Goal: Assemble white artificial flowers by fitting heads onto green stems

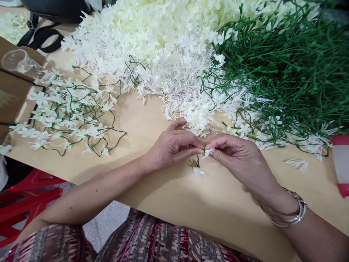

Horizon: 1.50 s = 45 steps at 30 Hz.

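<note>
Pinched in my left hand (178, 143) is a thin green plastic stem (197, 160), its branch hanging down with a white flower (197, 170) at the tip. My right hand (238, 156) grips a small white artificial flower (208, 152) between thumb and forefinger, up against the stem's end. The two hands meet just above the table. Right behind them lies a clump of loose white blossoms (197, 116). How far the flower sits on the stem end is hidden by my fingertips.
A big heap of white blossoms (163, 40) covers the back, beside a pile of green stems (294, 72) at right. Flowered sprigs (73, 112) lie at left near a clear plastic cup (20, 62). A red-and-white object (342, 163) stands at the right edge; a red stool (32, 200) is below left.
</note>
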Available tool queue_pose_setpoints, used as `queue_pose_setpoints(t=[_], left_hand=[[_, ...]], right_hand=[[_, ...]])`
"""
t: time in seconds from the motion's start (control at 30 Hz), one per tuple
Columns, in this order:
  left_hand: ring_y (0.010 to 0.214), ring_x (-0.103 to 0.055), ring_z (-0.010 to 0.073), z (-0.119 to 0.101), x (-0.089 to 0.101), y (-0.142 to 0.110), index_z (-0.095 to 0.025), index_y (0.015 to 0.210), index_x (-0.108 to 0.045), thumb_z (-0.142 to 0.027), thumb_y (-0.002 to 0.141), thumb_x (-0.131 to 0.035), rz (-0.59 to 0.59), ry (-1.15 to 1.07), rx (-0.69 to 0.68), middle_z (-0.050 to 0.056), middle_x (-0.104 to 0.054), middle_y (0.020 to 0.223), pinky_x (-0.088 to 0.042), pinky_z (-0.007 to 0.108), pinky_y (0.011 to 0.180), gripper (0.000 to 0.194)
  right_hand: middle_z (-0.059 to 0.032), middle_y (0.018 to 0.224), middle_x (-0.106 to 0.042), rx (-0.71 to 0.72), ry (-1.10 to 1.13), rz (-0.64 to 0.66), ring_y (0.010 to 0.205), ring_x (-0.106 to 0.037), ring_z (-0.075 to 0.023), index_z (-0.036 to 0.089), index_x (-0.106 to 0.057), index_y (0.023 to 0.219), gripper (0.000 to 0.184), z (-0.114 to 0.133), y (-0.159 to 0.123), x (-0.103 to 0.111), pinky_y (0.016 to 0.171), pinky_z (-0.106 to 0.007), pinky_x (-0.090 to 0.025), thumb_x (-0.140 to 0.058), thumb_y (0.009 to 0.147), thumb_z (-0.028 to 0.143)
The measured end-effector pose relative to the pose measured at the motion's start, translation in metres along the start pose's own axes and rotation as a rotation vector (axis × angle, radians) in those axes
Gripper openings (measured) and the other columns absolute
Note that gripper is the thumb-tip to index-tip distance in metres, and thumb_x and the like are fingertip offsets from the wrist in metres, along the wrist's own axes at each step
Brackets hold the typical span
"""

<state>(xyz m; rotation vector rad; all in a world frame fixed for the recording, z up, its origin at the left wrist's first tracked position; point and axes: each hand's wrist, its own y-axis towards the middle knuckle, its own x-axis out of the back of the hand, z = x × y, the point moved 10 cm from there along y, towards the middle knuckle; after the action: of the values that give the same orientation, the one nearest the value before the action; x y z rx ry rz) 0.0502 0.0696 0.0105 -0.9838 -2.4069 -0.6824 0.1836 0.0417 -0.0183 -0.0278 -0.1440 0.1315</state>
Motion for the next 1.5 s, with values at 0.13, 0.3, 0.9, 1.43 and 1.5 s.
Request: queue_pose_setpoints(t=[0.13,0.3,0.9,1.43,1.5], left_hand=[[0.072,-0.071,0.0111,-0.002,0.001,-0.001,-0.022,0.096,-0.073,-0.034,0.104,-0.068,-0.007,0.025,-0.042,-0.005,-0.079,0.081,-0.032,0.038,0.126,0.015],[0.08,-0.075,0.0138,0.0,0.0,0.001,-0.023,0.094,-0.076,-0.038,0.104,-0.068,-0.03,-0.056,0.033,-0.002,-0.081,0.085,-0.03,0.044,0.128,0.019],[0.119,-0.075,0.0212,0.087,0.062,-0.029,-0.022,0.117,-0.077,-0.058,0.109,-0.041,-0.712,-1.04,0.577,0.006,-0.08,0.123,-0.061,0.035,0.106,0.052],[0.11,-0.07,0.0222,0.009,0.033,-0.002,-0.022,0.115,-0.075,-0.041,0.1,-0.071,-0.148,-0.083,0.042,0.011,-0.073,0.115,-0.058,0.037,0.098,0.025],[0.118,-0.066,0.0244,0.0,0.017,0.0,-0.021,0.127,-0.07,-0.039,0.103,-0.066,-0.04,0.141,-0.056,0.014,-0.068,0.124,-0.055,0.041,0.104,0.03]], right_hand=[[-0.0006,0.08,-0.075,-0.004,-0.013,0.031,0.072,-0.07,-0.018,0.031,-0.074,0.084,0.014,0.0,0.001,-0.002,0.064,-0.031,-0.06,-0.08,0.093,0.04],[0.0005,0.08,-0.073,-0.063,0.072,0.026,0.071,-0.067,-0.0166,0.03,-0.073,0.085,0.018,-0.003,0.005,-0.001,0.063,-0.03,-0.058,-0.086,0.087,0.042],[-0.0005,0.088,-0.078,-0.033,0.155,-0.016,0.078,-0.075,-0.0177,0.029,-0.072,0.098,0.013,-0.01,0.005,0.004,0.077,-0.034,-0.064,-0.076,0.097,0.042],[-0.01,0.115,-0.073,0.467,-0.357,-0.064,0.105,-0.074,-0.0216,0.025,-0.072,0.102,0.013,0.035,-0.011,-0.016,0.083,-0.035,-0.063,-0.064,0.1,0.014],[-0.0087,0.112,-0.073,0.471,-0.366,-0.136,0.105,-0.074,-0.0216,0.026,-0.071,0.102,0.014,0.036,-0.011,-0.01,0.086,-0.036,-0.062,-0.065,0.1,0.014]])
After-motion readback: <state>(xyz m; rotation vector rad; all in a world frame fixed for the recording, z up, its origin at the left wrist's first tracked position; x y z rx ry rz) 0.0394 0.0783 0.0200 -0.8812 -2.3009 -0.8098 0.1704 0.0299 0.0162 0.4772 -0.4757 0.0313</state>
